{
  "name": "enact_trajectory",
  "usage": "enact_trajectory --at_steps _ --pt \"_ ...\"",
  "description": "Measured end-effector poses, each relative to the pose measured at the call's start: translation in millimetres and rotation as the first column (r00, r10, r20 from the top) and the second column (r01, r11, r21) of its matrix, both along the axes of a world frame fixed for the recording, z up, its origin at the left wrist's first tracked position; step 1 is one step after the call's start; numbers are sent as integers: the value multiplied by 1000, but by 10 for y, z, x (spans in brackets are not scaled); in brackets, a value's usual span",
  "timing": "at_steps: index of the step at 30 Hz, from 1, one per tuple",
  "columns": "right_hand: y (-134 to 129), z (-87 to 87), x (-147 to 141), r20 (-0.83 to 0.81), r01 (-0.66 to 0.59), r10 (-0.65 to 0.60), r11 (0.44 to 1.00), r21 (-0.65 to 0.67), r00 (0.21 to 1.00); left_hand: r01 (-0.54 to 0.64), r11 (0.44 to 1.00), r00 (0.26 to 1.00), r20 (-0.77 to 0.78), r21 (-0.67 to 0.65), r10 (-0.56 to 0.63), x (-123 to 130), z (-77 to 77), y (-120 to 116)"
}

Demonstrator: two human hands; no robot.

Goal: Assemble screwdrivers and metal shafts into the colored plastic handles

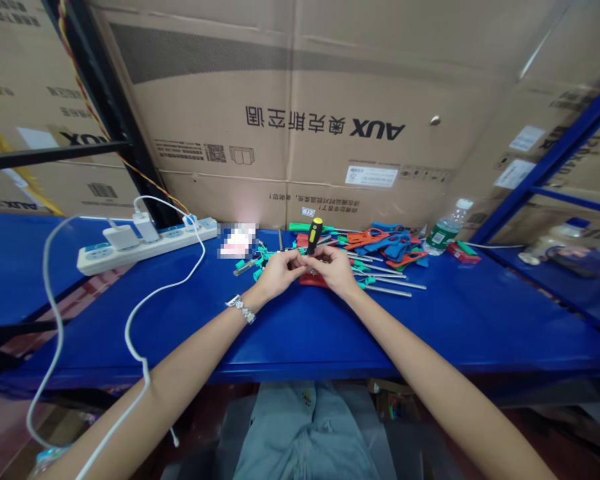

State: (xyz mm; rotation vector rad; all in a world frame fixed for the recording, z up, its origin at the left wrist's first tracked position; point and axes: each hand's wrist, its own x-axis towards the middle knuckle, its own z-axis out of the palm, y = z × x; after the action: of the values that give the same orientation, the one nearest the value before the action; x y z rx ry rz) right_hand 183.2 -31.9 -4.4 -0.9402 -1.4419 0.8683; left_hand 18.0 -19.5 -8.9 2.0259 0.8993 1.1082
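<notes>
My left hand and my right hand meet over the middle of the blue table. The fingers of both are closed in a pinch; what lies between them is too small to make out. A black and yellow screwdriver handle stands upright just behind the fingertips; whether a hand holds it is unclear. Below and around the hands are red handles and several metal rods with green ends. Orange and blue tools are piled behind, to the right.
A white power strip with chargers lies at the left, its white cable crossing my left forearm. A water bottle and a small red box stand at the right. Large cardboard rises behind the table.
</notes>
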Motion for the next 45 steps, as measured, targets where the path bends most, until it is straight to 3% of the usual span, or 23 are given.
enact_trajectory --at_steps 5,12,17,22,29,35,40,45 --pt "13 -10 52 123 68 -91 981 179 988 13 999 994 -105 36 -10 -53 64 -4" --pt "10 2 83 161 3 -38 978 208 986 54 996 990 -137 77 -43 -93 85 13" --pt "-22 3 62 192 -43 15 989 142 981 16 998 997 -81 65 -11 -60 76 7" --pt "-38 -19 20 110 -48 44 998 34 993 -26 997 998 -59 79 30 -35 102 -54" --pt "-43 -12 25 27 -12 11 1000 18 1000 -52 993 995 -81 106 61 3 123 -103" --pt "-26 11 80 151 6 -24 993 117 988 -55 998 994 -92 40 59 -18 122 -87" --pt "-8 30 140 239 -14 -34 981 195 971 -29 997 1000 -10 -70 28 15 59 -62" --pt "-38 27 140 221 -43 12 990 137 975 -22 992 997 75 -121 31 50 22 -62"
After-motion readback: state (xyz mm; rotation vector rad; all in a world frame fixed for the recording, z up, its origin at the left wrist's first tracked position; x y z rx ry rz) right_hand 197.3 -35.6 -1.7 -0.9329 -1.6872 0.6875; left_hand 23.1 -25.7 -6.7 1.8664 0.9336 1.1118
